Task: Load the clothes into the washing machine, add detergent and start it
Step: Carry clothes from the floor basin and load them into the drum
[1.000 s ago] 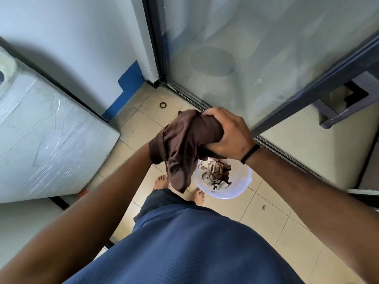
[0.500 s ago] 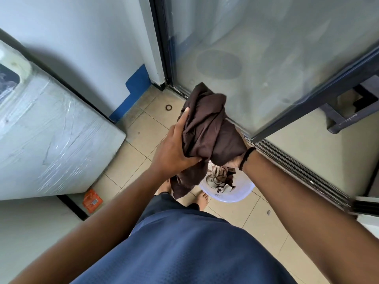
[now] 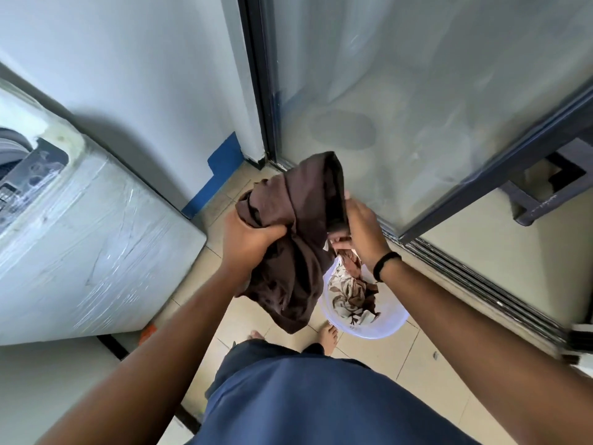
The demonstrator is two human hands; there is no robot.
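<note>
A bunched dark brown garment (image 3: 295, 239) hangs in front of me, above the floor. My left hand (image 3: 247, 240) grips its left side and my right hand (image 3: 361, 228) holds its right edge with curled fingers. Below it, a clear plastic bucket (image 3: 385, 329) stands on the tiles by my feet, with a cream and brown patterned cloth (image 3: 348, 292) inside. The white top-load washing machine (image 3: 90, 239), wrapped in plastic film, stands at the left; part of its open top (image 3: 29, 168) shows at the frame's edge.
A glass sliding door (image 3: 401, 101) with a dark frame and floor track (image 3: 481, 284) runs along the right. A dark stool (image 3: 552, 187) stands beyond it. A small orange packet (image 3: 147, 332) lies on the floor by the machine's corner. White wall with a blue patch (image 3: 221, 168) behind.
The garment has been lifted out of the bucket and gathered up between both hands. My view has swung left, bringing more of the machine's top into sight.
</note>
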